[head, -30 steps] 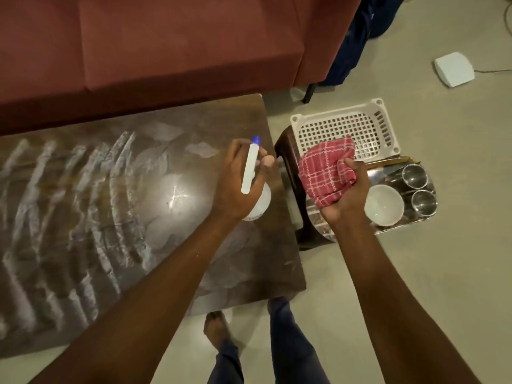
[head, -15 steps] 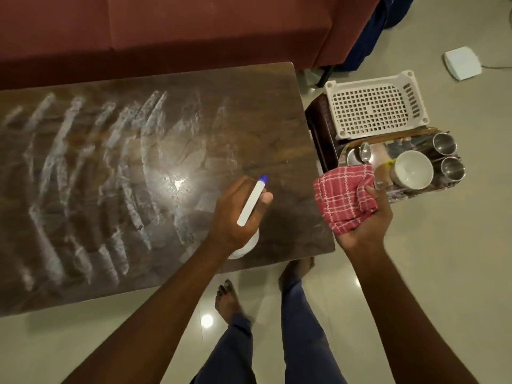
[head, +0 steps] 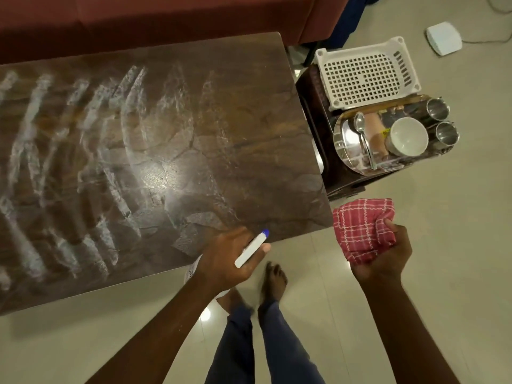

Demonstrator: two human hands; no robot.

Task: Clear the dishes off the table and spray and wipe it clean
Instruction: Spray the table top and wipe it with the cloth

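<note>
1. Here, the table (head: pixel 235 120) is a dark wooden one. White streaks of spray lie in slanted rows over its left and middle part, and the right part looks darker and plainer.
2. The spray bottle (head: pixel 250 250) is in the left hand (head: pixel 227 261), at the near edge of the table close to its right corner. The fingers are curled around the neck of the bottle. The white head with a blue tip points toward the table top, and the round body shows a little below the wrist.
3. The red checked cloth (head: pixel 357 228) is bunched in the right hand (head: pixel 388 259), which clenches it tightly. It is over the floor, just beside the near right corner of the table and not touching it.
4. The dishes are on a steel tray (head: pixel 342 139) on a dark stool (head: pixel 315 106) beside the right end of the table: a spoon (head: pixel 363 134), a white cup (head: pixel 408 137) and two steel cups (head: pixel 437 108).
5. A white plastic basket (head: pixel 363 76) sits on the same stool, behind the tray.
6. A red sofa (head: pixel 166 18) runs along the far side of the table.
7. The person's bare feet (head: pixel 274 281) are on the pale floor near the table edge, and a small white box (head: pixel 444 37) lies on the floor far to the right.
</note>
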